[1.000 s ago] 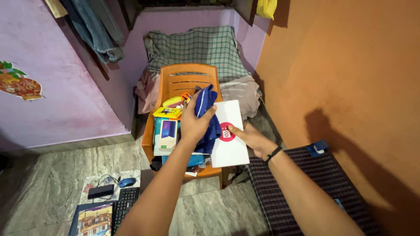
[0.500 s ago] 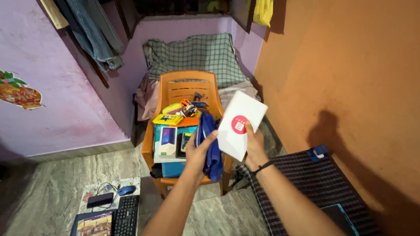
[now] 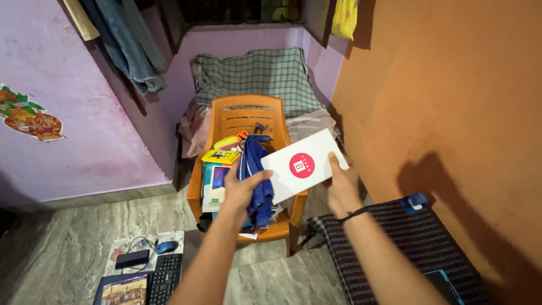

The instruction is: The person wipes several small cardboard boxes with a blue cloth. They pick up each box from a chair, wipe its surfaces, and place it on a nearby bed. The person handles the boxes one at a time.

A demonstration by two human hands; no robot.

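The left hand (image 3: 241,189) is closed around a bunched dark blue cloth (image 3: 255,175), gripping it near the middle so that both ends hang loose, one trailing down over the front of the orange plastic chair (image 3: 247,116). The right hand (image 3: 342,189) holds a flat white box with a round red mark (image 3: 303,165), thumb on top and fingers underneath at its right end. That grip keeps the box nearly level, tilted up to the right, just above the chair seat and touching the cloth at its left edge. Under both hands the seat is heaped with small boxes: a yellow box (image 3: 219,156) on top, a pale phone carton (image 3: 217,182) beneath it. A checked green cloth (image 3: 259,73) is draped behind the chair. On the stone floor (image 3: 68,243) lie a black keyboard (image 3: 165,278) and a blue mouse (image 3: 165,247), well apart from the hands. A dark checked mattress (image 3: 395,237) lies by the orange wall.
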